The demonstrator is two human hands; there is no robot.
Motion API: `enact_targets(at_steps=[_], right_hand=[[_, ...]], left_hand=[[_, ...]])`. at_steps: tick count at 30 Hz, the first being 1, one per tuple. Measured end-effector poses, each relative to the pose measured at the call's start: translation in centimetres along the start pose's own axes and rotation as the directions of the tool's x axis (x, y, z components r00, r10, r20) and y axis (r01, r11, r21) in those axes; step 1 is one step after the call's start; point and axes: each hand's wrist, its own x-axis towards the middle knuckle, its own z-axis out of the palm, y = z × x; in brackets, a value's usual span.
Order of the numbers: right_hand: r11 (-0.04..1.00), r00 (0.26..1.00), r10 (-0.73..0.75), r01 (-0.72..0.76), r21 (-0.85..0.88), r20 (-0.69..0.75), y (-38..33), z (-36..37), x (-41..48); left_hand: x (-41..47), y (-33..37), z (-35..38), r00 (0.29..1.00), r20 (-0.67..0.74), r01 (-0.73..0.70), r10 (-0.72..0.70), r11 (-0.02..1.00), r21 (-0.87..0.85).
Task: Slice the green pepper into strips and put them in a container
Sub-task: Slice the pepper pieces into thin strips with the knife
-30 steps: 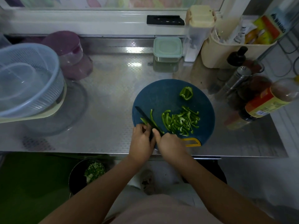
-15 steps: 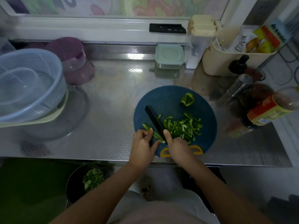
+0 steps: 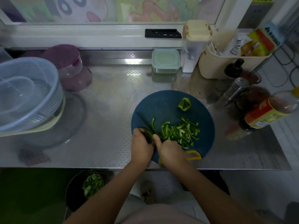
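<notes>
green pepper piece (image 3: 149,135) under left hand (image 3: 141,148), right hand (image 3: 171,153) gripping knife (image 3: 143,122)

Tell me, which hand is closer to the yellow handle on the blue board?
Right. The right hand, gripping the knife, sits just beside the yellow handle, to its left. The left hand is farther left, past the right hand, holding the pepper piece.

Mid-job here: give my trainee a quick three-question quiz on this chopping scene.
1. True or false: the pepper strips already sit in a container.
2. The right hand holds the knife; the left hand grips: A) a bottle B) the pepper being cut C) nothing.
3. Fill in: the large uncut pepper piece lies on the blue ___.
Key: 1 false, they lie on the cutting board; 2 B; 3 cutting board.
</notes>
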Motion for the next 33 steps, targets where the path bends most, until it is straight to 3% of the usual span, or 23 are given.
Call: enact_targets(at_steps=[4,7,10,16,21,27,33], right_hand=[[0.953,0.99,0.023,-0.063,0.297,0.138,1.4,-1.6,1.4],[0.832,0.95,0.082,-0.231,0.504,0.3,2.0,-2.8,1.3],[0.743,0.909,0.067,-0.321,0.587,0.412,2.3,-3.2,0.3],[0.742,0.949,0.041,-0.238,0.627,0.312,2.1,-2.5,-1.4],[0.716,0.949,0.028,-0.238,0.657,0.314,1.6,-2.4,-2.7],[0.74,0.96,0.023,-0.204,0.641,0.279,1.7,-2.2,-2.9],[0.87,0.988,-0.041,-0.037,0.492,0.146,2.6,-1.0,-3.1]], left_hand=[[0.1,0.1,-0.5,1.0,0.028,-0.004,0.003,1.0,0.014],[0.6,0.1,-1.1,0.998,0.052,-0.045,0.042,0.997,0.058],[1.0,0.1,-1.4,0.996,0.069,-0.06,0.053,0.994,0.094],[0.5,0.1,-1.2,0.985,0.046,-0.173,0.169,0.976,0.131],[0.6,0.5,-1.4,0.992,0.104,-0.077,0.072,0.996,0.051],[0.3,0.5,-1.3,0.985,0.138,-0.117,0.104,0.99,0.085],[-0.1,0.1,-1.3,0.97,0.131,-0.226,0.206,0.962,0.154]])
